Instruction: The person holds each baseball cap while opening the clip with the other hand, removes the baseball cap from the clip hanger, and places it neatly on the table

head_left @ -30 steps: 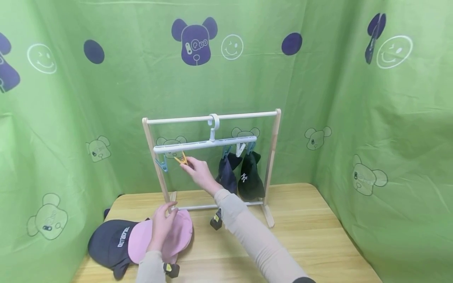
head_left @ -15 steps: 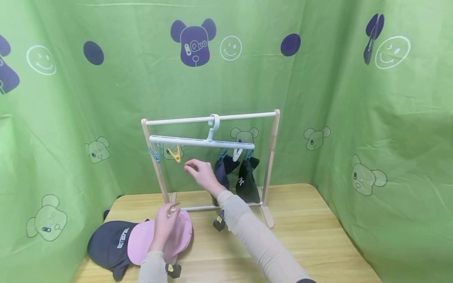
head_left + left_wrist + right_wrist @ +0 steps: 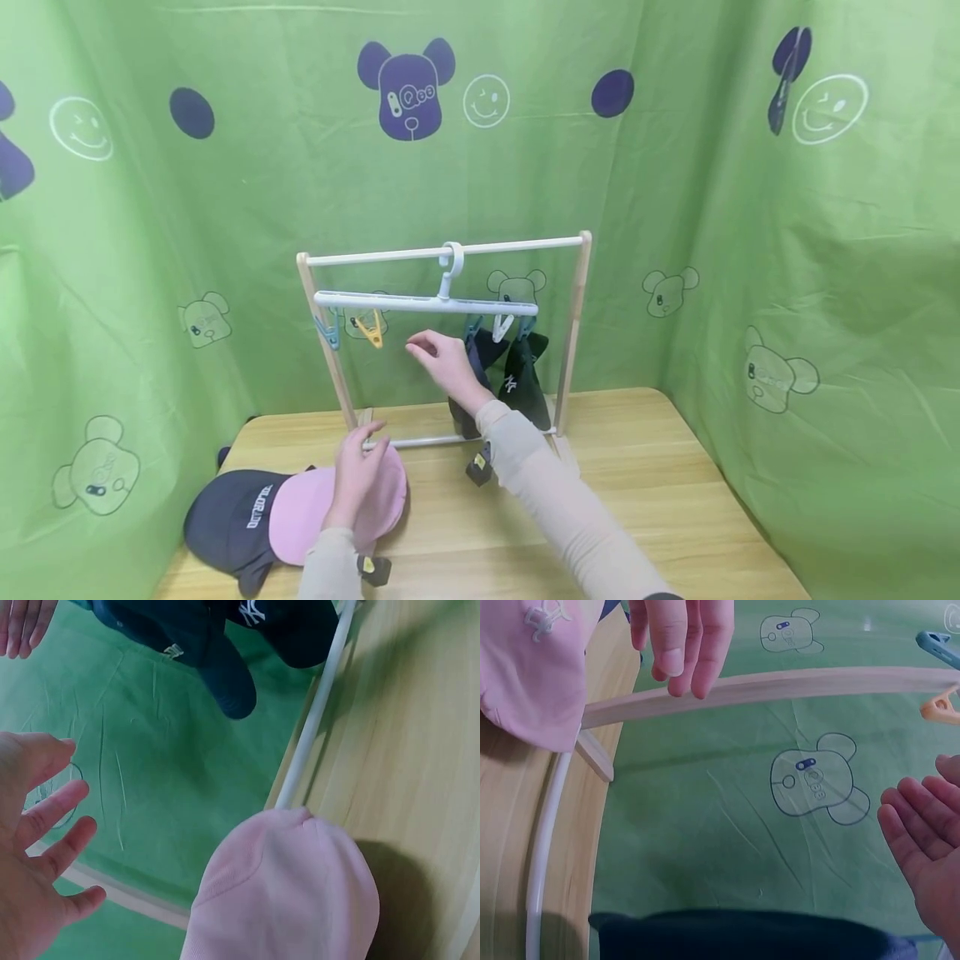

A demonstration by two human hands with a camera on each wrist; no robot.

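Note:
Loosely bent and holding nothing, my right hand (image 3: 452, 367) hovers below the pale hanger (image 3: 375, 300), just right of a yellow clothespin (image 3: 372, 330). A blue clothespin (image 3: 328, 332) hangs at the hanger's left end. To the right, teal clothespins (image 3: 471, 327) hold a navy cap (image 3: 462, 410) and a black cap (image 3: 525, 390), with a white clothespin (image 3: 502, 328) between them. My left hand (image 3: 355, 475) is raised over a pink cap (image 3: 300, 515), fingers spread in the left wrist view. Under the pink cap's brim side lies a dark lettered cap (image 3: 225, 518).
A wooden rack (image 3: 577, 325) with a white top rail (image 3: 517, 246) carries the hanger. Its lower white bar (image 3: 427, 442) runs close behind the pink cap. Green printed curtain (image 3: 675, 208) surrounds the wooden table (image 3: 637, 517).
My right hand has let go of the yellow clothespin and drawn back to the right. The hanger's left end has risen and its right end dipped. My left hand has barely moved.

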